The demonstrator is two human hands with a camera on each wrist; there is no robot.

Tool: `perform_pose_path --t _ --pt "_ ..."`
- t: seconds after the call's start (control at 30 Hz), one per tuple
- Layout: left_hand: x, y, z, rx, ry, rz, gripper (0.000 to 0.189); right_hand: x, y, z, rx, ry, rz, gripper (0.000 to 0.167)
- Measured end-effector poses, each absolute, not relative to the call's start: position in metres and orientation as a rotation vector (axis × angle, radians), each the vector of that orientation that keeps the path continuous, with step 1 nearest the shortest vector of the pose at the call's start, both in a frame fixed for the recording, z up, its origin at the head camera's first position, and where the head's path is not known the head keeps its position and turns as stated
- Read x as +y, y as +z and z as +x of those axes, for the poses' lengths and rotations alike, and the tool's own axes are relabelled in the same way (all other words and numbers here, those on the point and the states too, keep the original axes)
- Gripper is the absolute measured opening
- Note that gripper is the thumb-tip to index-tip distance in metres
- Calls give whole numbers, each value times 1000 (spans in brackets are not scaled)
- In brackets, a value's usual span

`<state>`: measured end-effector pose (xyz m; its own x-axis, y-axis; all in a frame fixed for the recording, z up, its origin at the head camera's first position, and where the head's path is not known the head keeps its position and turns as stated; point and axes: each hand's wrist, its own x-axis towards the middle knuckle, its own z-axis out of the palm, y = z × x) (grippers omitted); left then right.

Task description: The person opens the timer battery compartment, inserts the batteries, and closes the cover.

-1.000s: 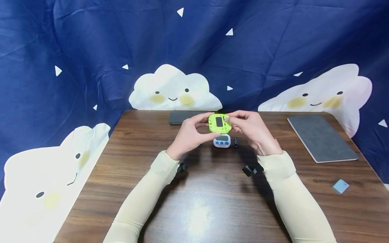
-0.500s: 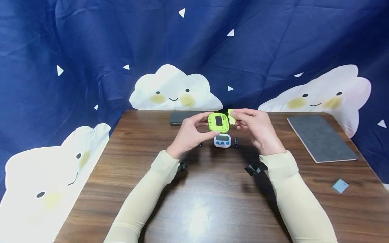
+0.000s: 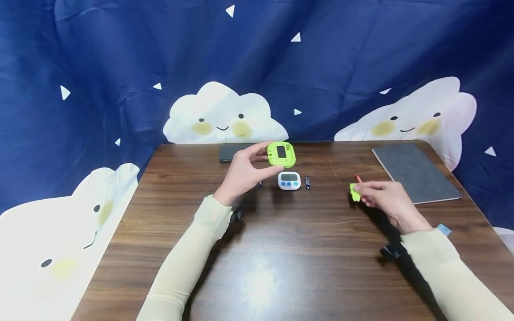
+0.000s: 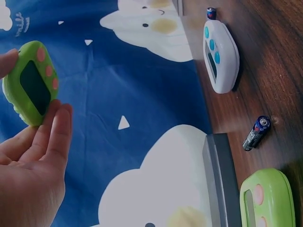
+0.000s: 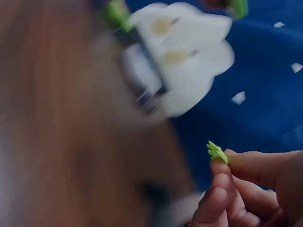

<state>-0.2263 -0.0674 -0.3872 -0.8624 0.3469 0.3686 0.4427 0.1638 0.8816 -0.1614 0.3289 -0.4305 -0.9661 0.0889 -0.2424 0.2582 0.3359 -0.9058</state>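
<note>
My left hand (image 3: pixel 242 174) holds a green digital timer (image 3: pixel 282 163) up over the far half of the table, pinched at its edges. Its back with a dark rectangle faces the head view; the screen (image 4: pixel 35 87) and pink buttons show in the left wrist view. Between thumb and fingers my right hand (image 3: pixel 388 203) pinches a small green battery cover (image 3: pixel 355 192), over the right part of the table. A white timer (image 3: pixel 289 181) with blue buttons lies below the green one. One battery (image 3: pixel 307 182) lies at its right, another (image 3: pixel 260 184) at its left.
A second green timer (image 4: pixel 274 201) lies on the table, hidden in the head view. Behind the left hand is a dark case (image 3: pixel 227 154). A grey notebook (image 3: pixel 413 171), a small red item (image 3: pixel 358 178) and a light blue square (image 3: pixel 443 229) are at the right.
The battery cover has come off the green timer. My right hand has carried it right and toward me, away from the timer. My left hand still holds the timer.
</note>
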Motion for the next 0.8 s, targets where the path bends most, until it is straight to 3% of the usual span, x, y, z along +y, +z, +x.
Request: perform_pose_path --t 0.1,0.17,0.8 --pt "-68 -387 -227 -2336 -1809 -796 67 343 -445 -150 2562 -1444 301 45" --pt "-69 -387 -227 -2340 -1803 -792 67 346 -449 -146 2612 -1350 283 50" --pt "-66 -387 -226 -2339 -1813 -777 68 338 -451 -138 2864 -1057 252 35"
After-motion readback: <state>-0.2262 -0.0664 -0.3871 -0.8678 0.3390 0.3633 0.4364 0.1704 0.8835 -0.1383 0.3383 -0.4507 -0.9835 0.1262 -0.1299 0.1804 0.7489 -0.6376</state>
